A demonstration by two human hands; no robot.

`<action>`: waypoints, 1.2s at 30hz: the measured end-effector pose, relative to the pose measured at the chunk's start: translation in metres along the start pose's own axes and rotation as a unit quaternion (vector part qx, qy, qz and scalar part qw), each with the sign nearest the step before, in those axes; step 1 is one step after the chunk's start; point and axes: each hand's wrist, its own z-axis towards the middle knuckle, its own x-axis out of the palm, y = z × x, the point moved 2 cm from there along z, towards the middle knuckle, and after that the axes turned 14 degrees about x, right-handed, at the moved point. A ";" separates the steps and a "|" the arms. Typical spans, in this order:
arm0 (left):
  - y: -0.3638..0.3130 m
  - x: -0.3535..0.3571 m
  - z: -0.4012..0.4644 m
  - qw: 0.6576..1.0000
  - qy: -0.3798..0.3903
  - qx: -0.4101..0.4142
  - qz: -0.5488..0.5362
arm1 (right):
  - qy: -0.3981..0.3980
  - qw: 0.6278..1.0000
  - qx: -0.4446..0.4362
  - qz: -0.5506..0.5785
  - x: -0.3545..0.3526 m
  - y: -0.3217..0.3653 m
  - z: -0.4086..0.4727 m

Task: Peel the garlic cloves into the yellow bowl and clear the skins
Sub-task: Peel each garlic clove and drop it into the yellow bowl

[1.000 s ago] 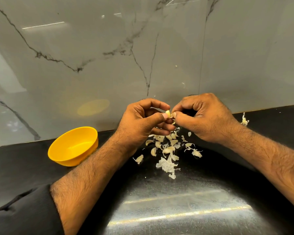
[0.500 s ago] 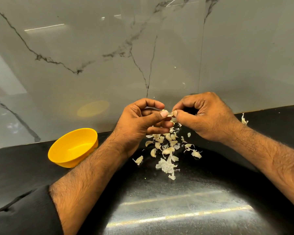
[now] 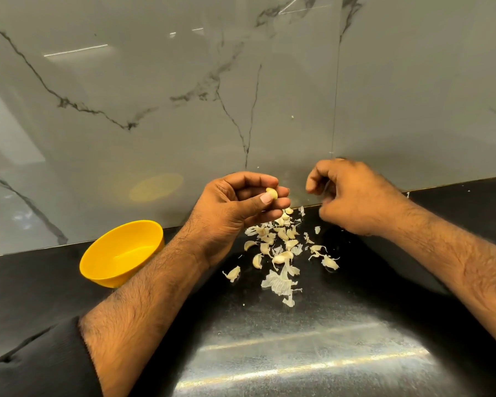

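The left hand (image 3: 235, 207) pinches a pale garlic clove (image 3: 272, 193) between thumb and fingers, up above the far end of the scatter of cloves and skins (image 3: 281, 253) lying on the black tabletop (image 3: 384, 310). The clove looks bare, so I'd say one peel is just done and the drop is what's in hand. The right hand (image 3: 352, 199) hangs just to the right, apart from the left, its fingers curled in; whether a scrap of skin is caught in them I cannot tell. The yellow bowl (image 3: 121, 253) sits to the left beside the left forearm, and looks empty from here. The next move calls for carrying the clove left over the rim and letting go, then picking another from the heap.
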 end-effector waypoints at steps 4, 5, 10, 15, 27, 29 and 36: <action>0.000 0.001 -0.001 1.000 -0.011 -0.002 0.012 | -0.020 0.995 -0.067 0.064 -0.004 0.008 -0.006; 0.001 0.001 0.000 1.000 -0.015 0.000 0.017 | -0.033 0.991 -0.082 0.104 -0.005 0.009 -0.007; 0.006 0.004 -0.001 0.999 -0.039 0.004 0.027 | 0.028 0.973 -0.136 0.186 0.006 0.013 -0.013; 0.009 0.008 -0.002 0.999 -0.032 -0.007 -0.001 | -0.048 0.973 -0.150 0.167 0.009 0.013 -0.011; 0.005 -0.006 0.004 0.994 -0.026 0.021 0.106 | -0.030 0.997 -0.069 0.035 0.023 0.013 -0.009; 0.005 -0.008 0.004 0.991 -0.021 0.027 0.133 | -0.044 0.997 -0.062 0.031 0.023 0.012 -0.009; 0.005 -0.014 0.004 0.980 -0.013 0.036 0.195 | 0.129 0.981 0.026 0.146 0.010 0.004 -0.003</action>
